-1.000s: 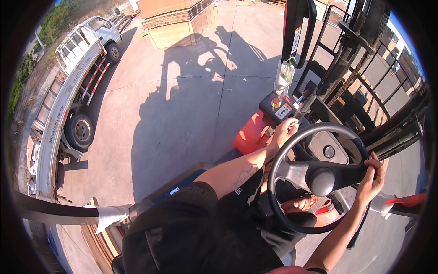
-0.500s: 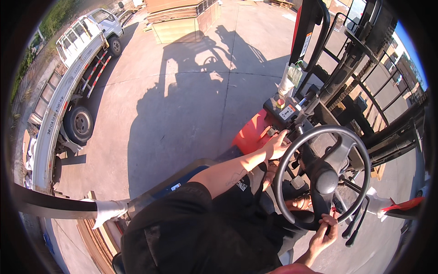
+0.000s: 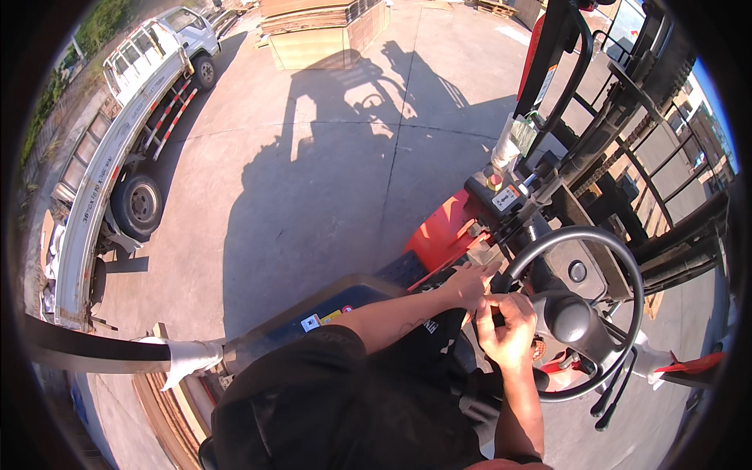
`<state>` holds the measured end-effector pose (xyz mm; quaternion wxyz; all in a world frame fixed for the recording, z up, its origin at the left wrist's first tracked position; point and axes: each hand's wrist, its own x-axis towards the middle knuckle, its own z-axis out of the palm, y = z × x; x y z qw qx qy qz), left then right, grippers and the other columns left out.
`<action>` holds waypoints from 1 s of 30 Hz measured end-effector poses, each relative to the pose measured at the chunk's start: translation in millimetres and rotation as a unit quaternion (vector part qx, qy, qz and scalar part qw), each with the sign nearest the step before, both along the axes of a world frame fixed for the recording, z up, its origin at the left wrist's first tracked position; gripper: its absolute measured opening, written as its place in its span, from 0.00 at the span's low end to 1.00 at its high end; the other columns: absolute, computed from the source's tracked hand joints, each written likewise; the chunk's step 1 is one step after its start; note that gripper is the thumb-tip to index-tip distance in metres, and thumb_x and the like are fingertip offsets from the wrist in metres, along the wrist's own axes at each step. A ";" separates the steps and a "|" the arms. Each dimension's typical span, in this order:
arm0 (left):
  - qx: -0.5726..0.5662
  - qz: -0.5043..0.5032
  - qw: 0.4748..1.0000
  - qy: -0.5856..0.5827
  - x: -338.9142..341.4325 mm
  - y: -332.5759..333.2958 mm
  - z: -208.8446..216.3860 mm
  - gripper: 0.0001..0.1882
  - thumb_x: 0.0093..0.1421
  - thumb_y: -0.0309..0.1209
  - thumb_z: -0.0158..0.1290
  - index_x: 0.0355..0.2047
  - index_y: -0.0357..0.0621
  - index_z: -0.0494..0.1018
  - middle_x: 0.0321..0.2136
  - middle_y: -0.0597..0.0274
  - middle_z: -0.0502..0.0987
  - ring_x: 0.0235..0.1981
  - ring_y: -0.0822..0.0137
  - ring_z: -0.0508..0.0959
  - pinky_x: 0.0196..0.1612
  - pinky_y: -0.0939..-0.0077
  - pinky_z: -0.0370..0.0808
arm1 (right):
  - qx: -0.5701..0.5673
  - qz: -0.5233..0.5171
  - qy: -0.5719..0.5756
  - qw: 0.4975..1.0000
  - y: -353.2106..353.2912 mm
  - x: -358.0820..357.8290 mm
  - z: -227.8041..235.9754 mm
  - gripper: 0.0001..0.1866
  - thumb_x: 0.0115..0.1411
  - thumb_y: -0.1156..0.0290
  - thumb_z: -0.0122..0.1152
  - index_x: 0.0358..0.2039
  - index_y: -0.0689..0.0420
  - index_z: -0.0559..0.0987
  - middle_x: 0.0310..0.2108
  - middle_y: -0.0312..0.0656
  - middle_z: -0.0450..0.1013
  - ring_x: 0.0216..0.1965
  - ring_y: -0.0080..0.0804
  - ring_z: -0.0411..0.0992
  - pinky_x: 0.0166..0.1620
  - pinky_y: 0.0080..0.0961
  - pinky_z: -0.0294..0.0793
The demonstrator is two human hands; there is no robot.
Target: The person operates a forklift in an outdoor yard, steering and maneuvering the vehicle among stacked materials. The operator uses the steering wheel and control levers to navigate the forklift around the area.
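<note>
I am seated at a forklift's controls, and a black steering wheel (image 3: 636, 282) stands in front of me at the right. My right hand (image 3: 509, 333) is closed at the wheel's left side, beside a spoke, and covers the rim there. Just left of it is my left hand (image 3: 468, 286), fingers mostly stretched toward the rim; its fingertips are partly hidden. Beyond the hands sits a dark control box (image 3: 493, 196) with a red-and-yellow button (image 3: 494, 182). A clear plastic bag (image 3: 513, 141) with white contents stands behind the box.
Black lever handles (image 3: 601, 411) hang right of the wheel. The dark mast (image 3: 603, 133) rises at the right, with a red body panel (image 3: 446, 235) left of the controls. A white flatbed truck (image 3: 117, 149) is parked at left. Stacked cardboard (image 3: 313, 43) stands far ahead.
The wheel has turned clockwise, and my right hand has gone from its bottom to its left side. My left hand has drawn back toward me from beside the control box.
</note>
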<state>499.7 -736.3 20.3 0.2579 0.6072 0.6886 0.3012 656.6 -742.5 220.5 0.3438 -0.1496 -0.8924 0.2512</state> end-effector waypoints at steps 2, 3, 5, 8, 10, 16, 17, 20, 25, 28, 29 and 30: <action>0.070 -0.017 0.994 0.079 3.3 8.8 -0.3 0.51 0.62 0.49 0.64 0.80 0.40 0.60 0.63 0.42 0.81 0.66 0.44 0.80 0.74 0.45 0.66 | 0.017 0.006 0.011 1.000 30.6 -14.3 6.0 0.05 0.64 0.72 0.75 0.33 0.58 0.87 0.24 0.43 0.81 0.28 0.46 0.80 0.42 0.40 0.79; 0.061 -0.013 0.994 0.088 4.2 12.2 -1.5 0.52 0.64 0.52 0.63 0.80 0.39 0.59 0.63 0.42 0.81 0.65 0.43 0.81 0.74 0.45 0.66 | 0.026 0.012 0.017 0.999 45.4 -21.6 8.9 0.06 0.67 0.71 0.74 0.33 0.58 0.87 0.25 0.43 0.82 0.28 0.44 0.81 0.41 0.39 0.79; 0.002 0.029 0.999 0.030 6.0 20.6 -4.1 0.42 0.66 0.45 0.62 0.76 0.43 0.66 0.60 0.45 0.84 0.63 0.49 0.81 0.69 0.44 0.69 | 0.038 -0.007 0.009 0.999 76.4 -30.1 18.4 0.09 0.69 0.71 0.74 0.32 0.61 0.86 0.23 0.43 0.80 0.25 0.40 0.78 0.39 0.37 0.77; 0.030 0.054 0.998 0.008 10.7 33.6 -6.3 0.45 0.66 0.44 0.62 0.79 0.38 0.60 0.50 0.45 0.87 0.56 0.46 0.85 0.68 0.49 0.70 | -0.035 -0.087 0.002 0.996 136.0 -30.5 39.7 0.13 0.71 0.67 0.74 0.32 0.61 0.85 0.19 0.40 0.78 0.22 0.30 0.77 0.33 0.31 0.75; 0.048 0.049 0.998 -0.007 15.2 42.8 -5.5 0.45 0.67 0.43 0.62 0.79 0.38 0.60 0.46 0.45 0.87 0.53 0.45 0.86 0.68 0.49 0.70 | -0.079 -0.128 0.008 0.989 179.2 -18.7 53.2 0.16 0.76 0.65 0.69 0.32 0.63 0.84 0.19 0.36 0.75 0.24 0.18 0.71 0.32 0.25 0.72; 0.025 0.037 0.999 0.021 27.4 80.4 7.8 0.44 0.66 0.44 0.63 0.77 0.37 0.61 0.44 0.45 0.87 0.50 0.44 0.86 0.65 0.48 0.71 | -0.103 -0.180 0.107 0.972 287.1 46.5 73.3 0.20 0.80 0.56 0.67 0.35 0.58 0.84 0.22 0.27 0.72 0.25 0.12 0.67 0.30 0.18 0.62; 0.025 0.034 0.999 0.024 27.6 87.9 10.5 0.44 0.66 0.44 0.63 0.77 0.37 0.62 0.44 0.45 0.87 0.50 0.44 0.86 0.64 0.48 0.72 | -0.092 -0.190 0.120 0.970 300.9 56.7 75.7 0.19 0.80 0.56 0.67 0.35 0.58 0.84 0.23 0.27 0.72 0.25 0.12 0.67 0.30 0.17 0.62; 0.010 0.030 0.998 0.049 26.7 114.4 19.2 0.44 0.67 0.46 0.63 0.76 0.37 0.63 0.43 0.46 0.88 0.49 0.45 0.87 0.61 0.48 0.72 | -0.092 -0.206 0.142 0.964 335.1 83.1 82.1 0.18 0.80 0.55 0.67 0.39 0.58 0.85 0.24 0.27 0.71 0.26 0.12 0.66 0.31 0.16 0.60; -0.027 0.010 0.997 0.067 25.2 160.1 34.2 0.47 0.69 0.57 0.63 0.76 0.38 0.63 0.44 0.45 0.88 0.48 0.45 0.87 0.59 0.51 0.72 | -0.070 -0.210 0.174 0.959 383.7 101.8 89.9 0.19 0.81 0.55 0.66 0.37 0.58 0.84 0.24 0.26 0.70 0.27 0.12 0.65 0.33 0.16 0.60; -0.033 0.008 0.999 0.030 29.6 185.4 42.1 0.50 0.57 0.45 0.64 0.75 0.33 0.63 0.45 0.44 0.88 0.53 0.47 0.86 0.66 0.54 0.68 | -0.073 -0.212 0.172 0.959 409.2 104.1 93.2 0.19 0.81 0.55 0.66 0.37 0.57 0.84 0.24 0.26 0.70 0.27 0.12 0.64 0.34 0.16 0.60; -0.038 0.013 0.998 0.041 31.2 193.6 44.0 0.49 0.56 0.44 0.64 0.75 0.33 0.64 0.45 0.44 0.88 0.53 0.46 0.86 0.66 0.53 0.68 | -0.072 -0.210 0.173 0.960 417.1 105.0 94.5 0.19 0.81 0.55 0.66 0.37 0.57 0.84 0.24 0.26 0.70 0.27 0.12 0.64 0.34 0.16 0.60; -0.034 0.014 0.998 0.047 33.0 201.8 45.3 0.49 0.56 0.43 0.64 0.74 0.33 0.64 0.45 0.44 0.89 0.52 0.46 0.86 0.65 0.53 0.68 | -0.072 -0.208 0.173 0.960 424.9 106.2 95.9 0.19 0.81 0.55 0.66 0.37 0.57 0.84 0.24 0.26 0.70 0.27 0.12 0.64 0.34 0.16 0.60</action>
